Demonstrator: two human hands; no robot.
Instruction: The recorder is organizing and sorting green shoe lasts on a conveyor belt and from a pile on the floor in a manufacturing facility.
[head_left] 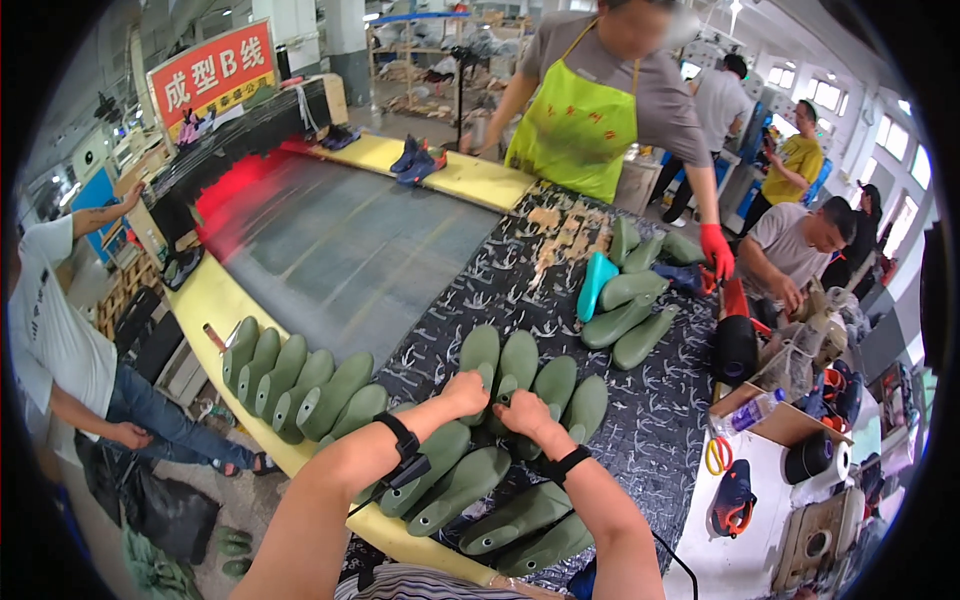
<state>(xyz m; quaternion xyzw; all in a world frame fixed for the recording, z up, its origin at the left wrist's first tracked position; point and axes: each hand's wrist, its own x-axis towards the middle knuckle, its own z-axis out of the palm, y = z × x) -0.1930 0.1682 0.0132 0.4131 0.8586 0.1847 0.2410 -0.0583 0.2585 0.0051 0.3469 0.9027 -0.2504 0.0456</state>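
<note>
Green shoe lasts stand and lie in rows on a black patterned table top. My left hand is closed at the lower end of an upright shoe last. Just to its right, my right hand has its fingers curled at the base of another upright last; its grip is partly hidden. More lasts stand right beside that hand. Below my wrists, larger-looking lasts lie on their sides, with round holes showing in their ends. Both my wrists wear black bands.
A row of lasts lines the yellow ledge at left. Beyond is a grey conveyor with a red-lit tunnel. Across the table, a red-gloved co-worker stands near more lasts and a turquoise piece. Scissors lie at right.
</note>
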